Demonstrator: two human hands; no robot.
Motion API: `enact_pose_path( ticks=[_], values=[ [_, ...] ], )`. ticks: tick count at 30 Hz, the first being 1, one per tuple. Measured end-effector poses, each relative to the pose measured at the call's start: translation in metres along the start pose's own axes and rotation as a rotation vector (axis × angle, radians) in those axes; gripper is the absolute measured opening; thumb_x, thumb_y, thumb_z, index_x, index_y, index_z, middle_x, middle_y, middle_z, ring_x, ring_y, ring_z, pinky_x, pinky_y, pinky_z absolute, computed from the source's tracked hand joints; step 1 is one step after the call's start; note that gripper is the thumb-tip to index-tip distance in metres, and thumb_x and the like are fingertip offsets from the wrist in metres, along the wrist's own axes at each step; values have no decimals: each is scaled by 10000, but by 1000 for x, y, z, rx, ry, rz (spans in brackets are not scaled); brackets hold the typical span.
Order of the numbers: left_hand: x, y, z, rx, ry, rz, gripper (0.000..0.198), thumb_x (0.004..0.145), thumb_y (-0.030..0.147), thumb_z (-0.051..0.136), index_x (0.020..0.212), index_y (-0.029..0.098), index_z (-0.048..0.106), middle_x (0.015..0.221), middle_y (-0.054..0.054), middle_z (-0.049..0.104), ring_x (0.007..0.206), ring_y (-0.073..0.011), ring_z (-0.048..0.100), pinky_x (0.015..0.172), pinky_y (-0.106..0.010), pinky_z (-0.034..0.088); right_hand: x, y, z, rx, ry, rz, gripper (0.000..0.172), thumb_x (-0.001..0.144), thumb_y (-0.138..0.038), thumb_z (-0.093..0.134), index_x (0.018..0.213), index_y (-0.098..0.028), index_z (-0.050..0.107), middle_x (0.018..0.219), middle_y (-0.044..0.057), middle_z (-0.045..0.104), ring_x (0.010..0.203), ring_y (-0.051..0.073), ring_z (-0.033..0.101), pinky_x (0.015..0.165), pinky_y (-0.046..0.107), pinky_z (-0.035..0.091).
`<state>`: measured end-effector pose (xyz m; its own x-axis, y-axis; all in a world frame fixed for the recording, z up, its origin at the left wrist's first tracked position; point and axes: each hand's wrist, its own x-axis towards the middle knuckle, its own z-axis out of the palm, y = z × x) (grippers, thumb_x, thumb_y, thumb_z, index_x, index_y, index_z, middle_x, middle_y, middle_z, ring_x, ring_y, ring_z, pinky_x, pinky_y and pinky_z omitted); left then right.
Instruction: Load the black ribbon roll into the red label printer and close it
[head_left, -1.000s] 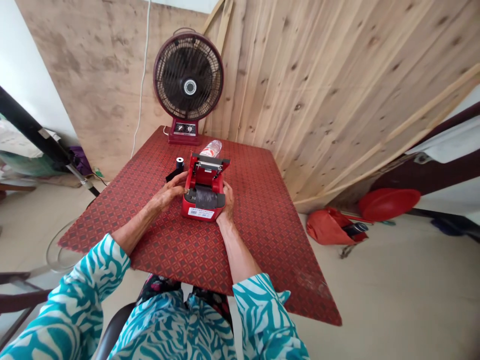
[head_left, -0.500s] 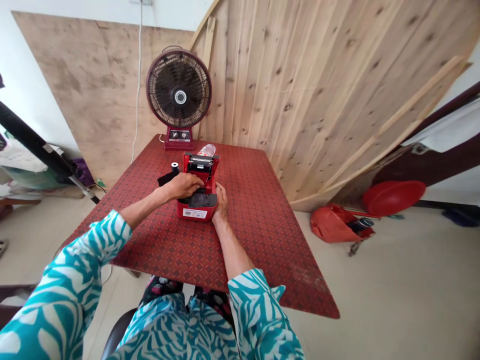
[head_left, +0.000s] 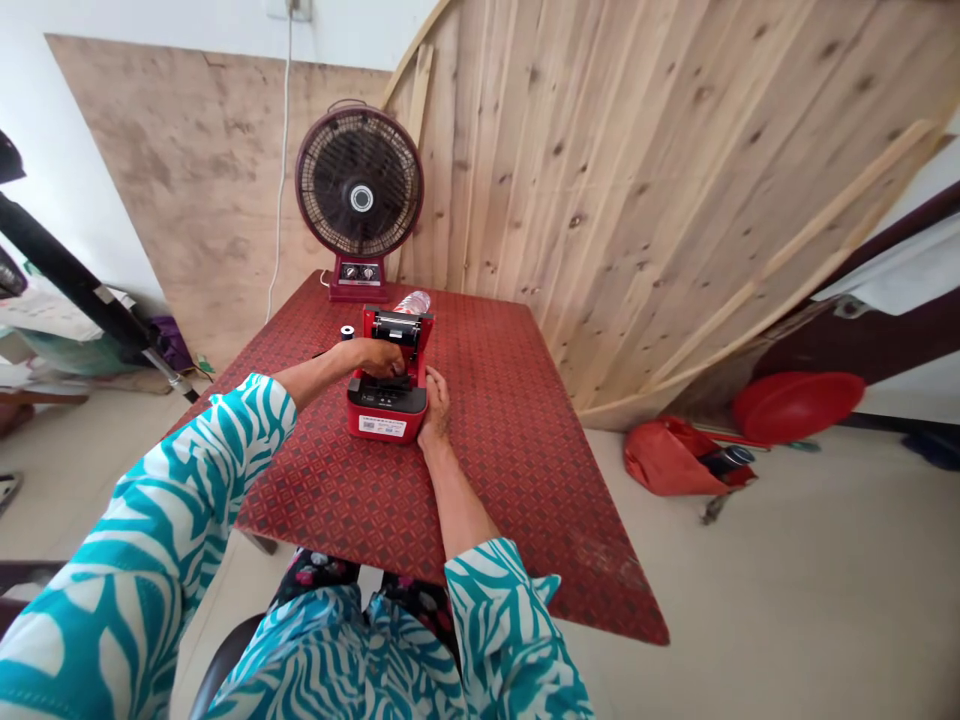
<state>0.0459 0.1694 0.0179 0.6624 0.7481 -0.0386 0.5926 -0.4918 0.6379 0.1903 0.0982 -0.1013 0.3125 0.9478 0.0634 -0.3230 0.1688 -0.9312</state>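
There you were at the table, and the red thermal receipt printer (head_left: pixel 386 408) sat near the far edge of the red patterned tablecloth (head_left: pixel 480 480), about midway along that edge, its lid up. Your left hand (head_left: pixel 381 358) was reaching over the open body, fingers curled down into the compartment. Were they pinching anything? The back of your hand hid the fingertips, so I couldn't call it. Your right hand (head_left: pixel 436 408) was pressed against the printer's right wall, fingers together, bracing it rather than wrapping around it.

Now the danger spots! The raised lid (head_left: pixel 397 326) stood just beyond your left hand, and one knock could have swung it down onto your fingers. Right behind it lay a clear plastic bottle (head_left: pixel 412 302), close enough that a backward shove on the lid could have sent it rolling. Over to the left, a small black spool (head_left: pixel 346 332) stood on end near the far edge, and a careless sweep of your left forearm could have toppled it and rolled it off the table. And with the printer resting on cloth, pressure from your left hand without your right bracing it could have skidded the whole unit sideways!
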Motion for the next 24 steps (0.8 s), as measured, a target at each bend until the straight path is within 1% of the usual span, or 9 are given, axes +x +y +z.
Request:
enact_pose_path(
  ticks=[3, 4, 9, 12, 14, 16, 19, 22, 24],
  values=[
    [-2, 3, -2, 72, -97, -20, 239, 525, 27, 594, 656, 192, 705, 653, -4, 706, 618, -172, 592, 657, -257, 443, 0, 1, 0, 9, 3, 0, 470, 771, -538, 583, 1114, -225, 655, 1146, 35, 696, 1091, 168, 608, 937, 316, 492],
    [-4, 4, -3, 105, -94, -22, 249, 555, 44, 614, 718, 194, 726, 735, -18, 731, 688, -186, 623, 699, -260, 454, 1, 2, 0, 12, 2, 1, 472, 768, -541, 586, 1111, -224, 656, 1142, 36, 697, 1086, 169, 609, 934, 316, 493],
    [-25, 19, -6, 393, 24, 42, 414, 710, 132, 668, 1112, 221, 709, 1087, -44, 737, 991, -208, 674, 864, -263, 479, 1, 4, 0, 26, 1, -8, 473, 759, -550, 595, 1099, -225, 655, 1127, 32, 697, 1064, 184, 616, 930, 333, 491],
    [-50, 27, -9, 420, 104, 147, 401, 757, 149, 647, 1151, 215, 687, 1174, -53, 707, 1045, -195, 668, 896, -266, 491, 2, 6, 0, 26, 8, -12, 473, 768, -550, 592, 1105, -224, 660, 1108, 35, 706, 1041, 188, 628, 916, 337, 498],
    [-70, 24, -16, 314, 212, 158, 357, 773, 191, 645, 1127, 204, 687, 1113, -51, 713, 953, -177, 681, 858, -268, 511, 2, 7, -1, 22, 9, -17, 467, 768, -549, 601, 1098, -226, 668, 1099, 36, 713, 1024, 187, 631, 904, 334, 504],
    [-90, 11, -28, 128, 396, 107, 338, 761, 216, 647, 1097, 190, 674, 997, -34, 718, 856, -161, 677, 816, -277, 528, 3, 8, -2, 18, 11, -20, 459, 767, -549, 607, 1089, -229, 673, 1090, 33, 718, 1005, 182, 633, 890, 331, 507],
    [-111, -27, -50, -157, 651, -19, 333, 686, 221, 689, 1008, 164, 626, 902, -26, 700, 785, -156, 663, 757, -287, 538, 4, 10, -3, 20, 30, -8, 450, 765, -542, 611, 1085, -233, 674, 1077, 26, 720, 982, 177, 637, 873, 325, 505],
    [-118, -72, -60, -348, 773, -140, 361, 599, 197, 720, 925, 165, 570, 829, -10, 676, 760, -152, 652, 732, -286, 531, 6, 12, -4, 18, 51, -4, 439, 763, -535, 616, 1073, -229, 678, 1057, 24, 722, 971, 175, 639, 856, 316, 499],
    [-114, -96, -55, -401, 796, -202, 372, 558, 190, 718, 890, 166, 553, 789, 3, 657, 741, -147, 640, 730, -289, 526, 6, 11, -5, 16, 53, -5, 438, 762, -535, 616, 1066, -227, 678, 1036, 21, 724, 949, 171, 639, 833, 306, 496]
  ],
)
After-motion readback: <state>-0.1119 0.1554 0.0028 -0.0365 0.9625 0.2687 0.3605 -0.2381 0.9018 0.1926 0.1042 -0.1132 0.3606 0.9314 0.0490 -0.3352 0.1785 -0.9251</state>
